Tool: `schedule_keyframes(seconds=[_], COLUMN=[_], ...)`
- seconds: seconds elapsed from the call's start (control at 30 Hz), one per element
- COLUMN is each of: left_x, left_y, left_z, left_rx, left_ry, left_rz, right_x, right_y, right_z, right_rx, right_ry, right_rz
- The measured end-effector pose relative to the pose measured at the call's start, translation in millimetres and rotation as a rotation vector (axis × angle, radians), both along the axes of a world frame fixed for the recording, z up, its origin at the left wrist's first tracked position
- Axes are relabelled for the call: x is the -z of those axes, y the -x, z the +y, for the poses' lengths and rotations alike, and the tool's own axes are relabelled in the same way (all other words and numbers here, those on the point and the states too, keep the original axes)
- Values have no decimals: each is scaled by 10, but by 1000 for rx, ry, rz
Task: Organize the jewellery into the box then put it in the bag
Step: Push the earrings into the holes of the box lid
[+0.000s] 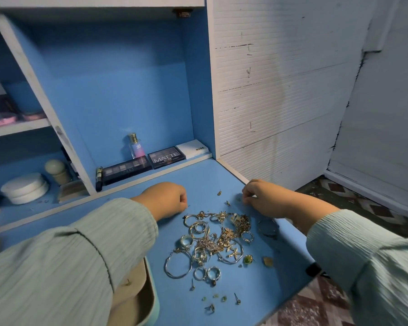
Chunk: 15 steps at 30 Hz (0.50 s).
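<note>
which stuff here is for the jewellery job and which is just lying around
Job: jewellery pile, box, left hand, right hand.
Lying about: eyeshadow palettes, perfume bottle, white jar, brush.

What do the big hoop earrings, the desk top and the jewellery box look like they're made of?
Big hoop earrings: probably polished silver-tone metal, thin with bright glints. Desk top: looks like matte blue laminated board, with a pale edge strip. Jewellery box: mint outer wall, beige lining inside; possibly faux leather, hard to tell.

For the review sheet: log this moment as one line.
left hand curled beside pile, hold unclear | right hand pinching small piece | jewellery pile loose on desk | box open, near-empty
</note>
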<state>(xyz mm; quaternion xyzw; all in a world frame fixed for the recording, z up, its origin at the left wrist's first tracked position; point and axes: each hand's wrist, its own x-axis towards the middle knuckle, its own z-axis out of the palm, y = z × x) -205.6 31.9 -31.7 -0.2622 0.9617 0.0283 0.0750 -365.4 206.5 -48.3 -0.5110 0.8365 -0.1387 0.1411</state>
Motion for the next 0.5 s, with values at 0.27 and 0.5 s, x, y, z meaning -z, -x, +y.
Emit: schedule_keyframes(seconds=[0.27,0.5], left_x=[-352,-492], left_y=[-393,-1000], left_z=[220,612], left_rx=[-89,-188], left_ry=[-240,-722], left_rz=[298,673], right_x=[-274,-449], right_y=[-444,-1056], right_z=[104,160], right_rx=[17,-32], right_ry=[240,420], right_rz=[-69,-278])
